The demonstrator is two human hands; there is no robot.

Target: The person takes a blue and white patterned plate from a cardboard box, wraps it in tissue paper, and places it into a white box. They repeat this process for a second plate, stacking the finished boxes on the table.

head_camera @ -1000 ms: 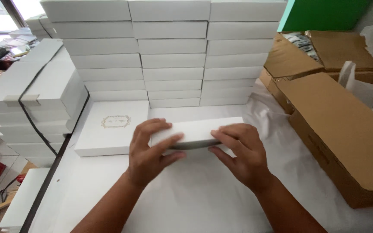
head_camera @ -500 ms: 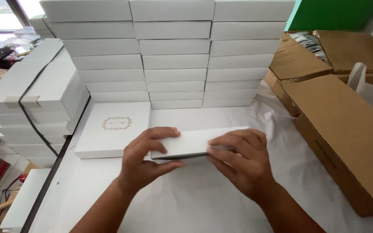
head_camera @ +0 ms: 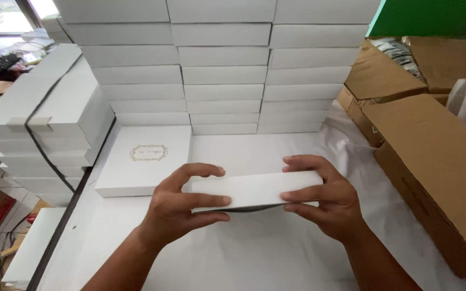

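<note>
A wall of stacked white boxes point(head_camera: 222, 64) fills the back of the desk point(head_camera: 254, 258), which is covered in white paper. Large brown cartons point(head_camera: 432, 161) stand along the right side, and a strapped pile of white boxes point(head_camera: 49, 113) stands at the left. A flat white box with a gold emblem point(head_camera: 146, 164) lies on the desk in front of the wall, just left of the hands. Above the middle of the desk, the left hand point(head_camera: 176, 207) and the right hand point(head_camera: 327, 196) hold a long white box point(head_camera: 254, 189) level between them, one at each end. Each grip is pinched on the box, thumb under the near edge and fingers curled over the top.
</note>
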